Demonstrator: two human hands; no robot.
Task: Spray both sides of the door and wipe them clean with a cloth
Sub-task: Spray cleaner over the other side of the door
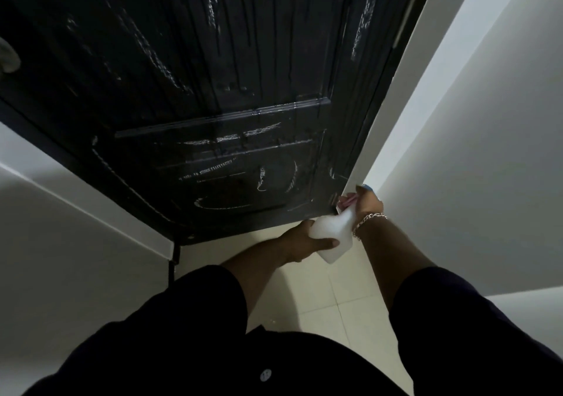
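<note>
A black panelled door (213, 91) fills the upper view, and wet streaks and droplets shine on its surface. Low by the door's bottom right corner is a white spray bottle (332, 228), tilted with its pink spray head toward the door. My left hand (304, 242) grips the bottle's body from below. My right hand (367, 202), with a chain bracelet on the wrist, holds the spray head at the top. No cloth is in view.
A metal door handle (9, 57) shows at the far left edge. White walls (472, 167) close in on both sides of the doorway. Pale floor tiles (320, 298) lie below, partly hidden by my dark clothing.
</note>
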